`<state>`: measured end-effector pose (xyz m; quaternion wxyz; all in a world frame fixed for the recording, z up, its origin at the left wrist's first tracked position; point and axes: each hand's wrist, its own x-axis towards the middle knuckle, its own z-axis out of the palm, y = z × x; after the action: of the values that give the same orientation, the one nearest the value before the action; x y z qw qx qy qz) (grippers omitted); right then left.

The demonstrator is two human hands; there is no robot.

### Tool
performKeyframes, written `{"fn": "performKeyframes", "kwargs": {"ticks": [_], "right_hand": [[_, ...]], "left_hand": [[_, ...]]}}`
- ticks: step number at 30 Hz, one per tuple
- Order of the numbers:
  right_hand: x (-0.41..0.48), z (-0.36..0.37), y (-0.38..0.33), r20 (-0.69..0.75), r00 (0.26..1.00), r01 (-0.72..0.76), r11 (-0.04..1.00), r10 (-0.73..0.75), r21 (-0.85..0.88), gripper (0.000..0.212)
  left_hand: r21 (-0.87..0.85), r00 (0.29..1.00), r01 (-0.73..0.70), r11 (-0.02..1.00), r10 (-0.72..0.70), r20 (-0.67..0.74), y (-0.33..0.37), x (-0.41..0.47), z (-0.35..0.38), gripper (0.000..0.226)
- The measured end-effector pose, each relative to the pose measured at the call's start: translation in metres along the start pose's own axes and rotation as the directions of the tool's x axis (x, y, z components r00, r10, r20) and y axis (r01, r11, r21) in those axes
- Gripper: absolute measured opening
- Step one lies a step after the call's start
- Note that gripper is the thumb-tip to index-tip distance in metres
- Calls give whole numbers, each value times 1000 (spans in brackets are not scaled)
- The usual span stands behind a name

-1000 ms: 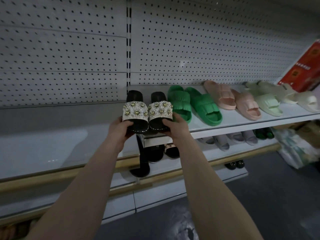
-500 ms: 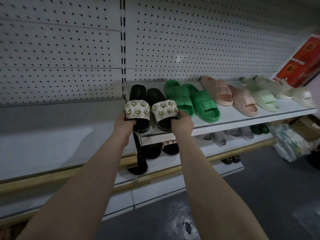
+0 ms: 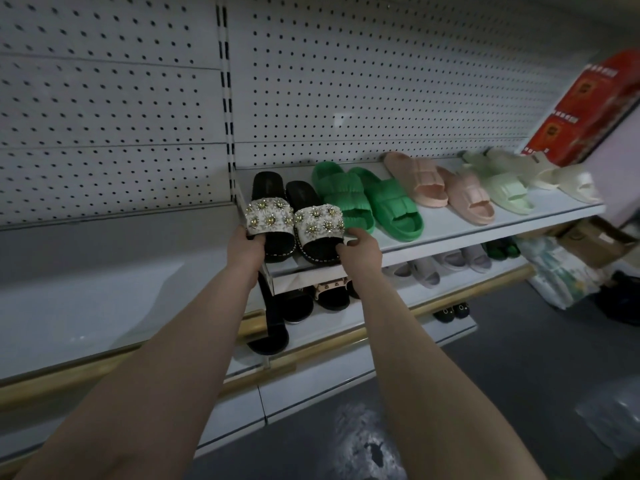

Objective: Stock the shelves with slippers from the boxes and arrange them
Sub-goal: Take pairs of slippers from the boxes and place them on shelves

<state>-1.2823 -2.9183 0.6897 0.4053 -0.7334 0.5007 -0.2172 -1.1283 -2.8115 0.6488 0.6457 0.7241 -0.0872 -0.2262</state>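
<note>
A pair of black slippers with white jewelled straps (image 3: 294, 220) rests at the left end of the upper white shelf (image 3: 450, 233), toes toward me. My left hand (image 3: 247, 249) grips the toe and strap of the left slipper. My right hand (image 3: 360, 249) holds the toe of the right slipper, thumb against its outer side. To their right on the same shelf lie a green pair (image 3: 367, 202), a pink pair (image 3: 446, 188), a pale green pair (image 3: 502, 188) and a cream pair (image 3: 561, 176).
White pegboard (image 3: 346, 81) backs the shelves. The lower shelf (image 3: 398, 306) holds black, grey and dark green slippers. Red boxes (image 3: 588, 112) stand at the far right. Bags and a cardboard box (image 3: 595, 244) sit on the grey floor at the right.
Both hands have pushed the jewelled pair farther back onto the upper shelf, next to the green pair. The pair now sits flat on the shelf.
</note>
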Motion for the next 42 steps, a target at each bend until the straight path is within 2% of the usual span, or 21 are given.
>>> {"fn": "performKeyframes", "kwargs": {"ticks": [5,9,12,16,19,22,31,34,38,42], "right_hand": [[-6,-5,0,24,1000,4,1000,-4,3,47],[-13,-10,1,19,1000,7,1000,-7,1,47],[-19,-13,4,3,1000,5,1000,-5,15,46],[-26,-18,9,-3,1000,16,999,-16,36,48],[-29,-30,14,0,999,36,997,-36,72,49],[-30,-51,25,-4,999,50,992,-50,118,51],[-38,-182,106,-114,993,53,987,-37,148,48],[-48,-236,153,-195,981,21,990,6,136,48],[-69,-305,224,-298,945,-99,986,136,135,46],[-99,-358,297,-403,876,-219,963,266,159,46]], "left_hand": [[15,1000,24,1000,-24,6,7,4,0,33],[44,1000,-20,999,20,20,5,-10,0,38],[144,993,-114,983,112,23,4,-25,1,47],[352,962,-256,901,273,0,10,-52,10,70],[413,933,-337,846,358,28,18,-77,28,67],[392,899,-427,815,430,84,29,-101,53,62],[198,843,-501,842,423,334,36,-186,192,52],[111,793,-498,860,400,459,24,-225,256,44],[44,687,-506,861,371,625,-4,-290,339,39],[6,543,-486,874,296,786,-39,-354,403,38]]}}
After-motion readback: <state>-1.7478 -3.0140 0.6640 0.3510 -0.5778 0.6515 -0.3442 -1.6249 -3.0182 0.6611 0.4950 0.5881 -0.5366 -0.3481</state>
